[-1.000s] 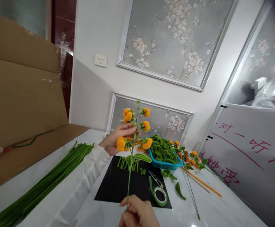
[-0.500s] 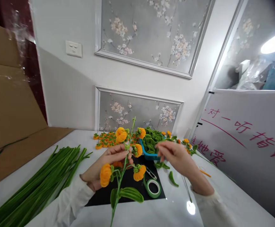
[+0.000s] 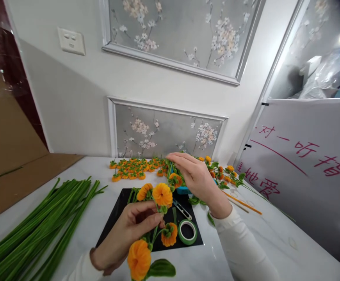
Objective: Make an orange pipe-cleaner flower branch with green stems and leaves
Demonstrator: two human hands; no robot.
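A green fuzzy flower stem with several orange pipe-cleaner blossoms (image 3: 139, 259) leans upward before me. My left hand (image 3: 131, 230) pinches it around mid-height, among the blooms. At its upper tip, fingers of my right hand (image 3: 197, 181) are drawn together over the green end; the thumb is hidden behind them. A green leaf (image 3: 161, 268) sticks out low on the stem. Beneath lies a black mat (image 3: 111, 224) with a roll of green tape (image 3: 180, 234) and a pair of small snips (image 3: 182, 209). My right hand covers most of a blue basket (image 3: 183, 190).
A bundle of long green pipe cleaners (image 3: 38, 230) lies at left. Several small orange flower heads (image 3: 131, 168) stand along the back. At right are finished flower stems (image 3: 231, 171) and an orange stick (image 3: 246, 205). A cardboard sheet (image 3: 14, 171) borders the table's left side.
My right hand has moved left from beside the basket to the stem's tip. The stem has tilted and come lower, still in my left hand. The view has shifted slightly.
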